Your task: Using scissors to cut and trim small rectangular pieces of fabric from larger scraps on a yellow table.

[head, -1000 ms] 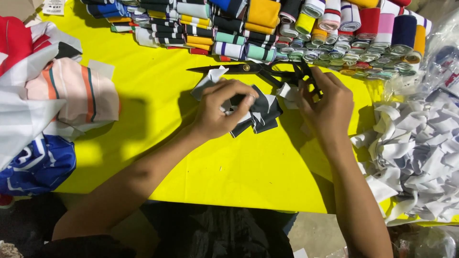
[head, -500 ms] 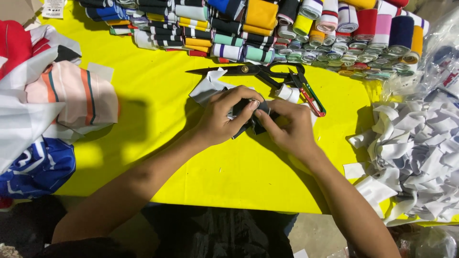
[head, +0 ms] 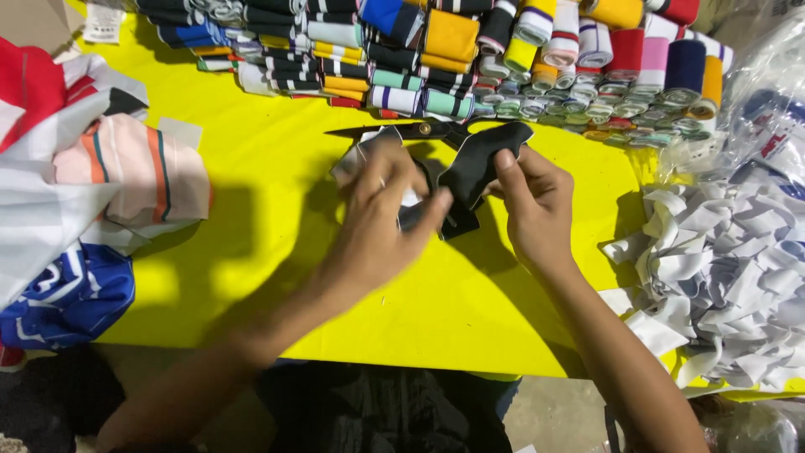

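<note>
fingers: both sets pinch a black fabric piece [head: 475, 168]; right hand [head: 537, 205] grips its right edge between thumb and forefinger, left hand [head: 386, 210] curls over its lower left part, fingertips pressed together.
black fabric piece: lifted just above the yellow table [head: 251, 168], mid-table, between the two hands.
white scraps: small pieces under the left hand, partly hidden.
scissors [head: 411, 130]: flat on the table just behind the hands.
white strip heap [head: 721, 268]: loose pile at the right edge.
folded garments [head: 109, 184]: stacked at the left edge.
striped ribbing rolls [head: 436, 59]: packed rows along the far side.
clear plastic bag [head: 767, 92]: far right; what it holds is unclear.
</note>
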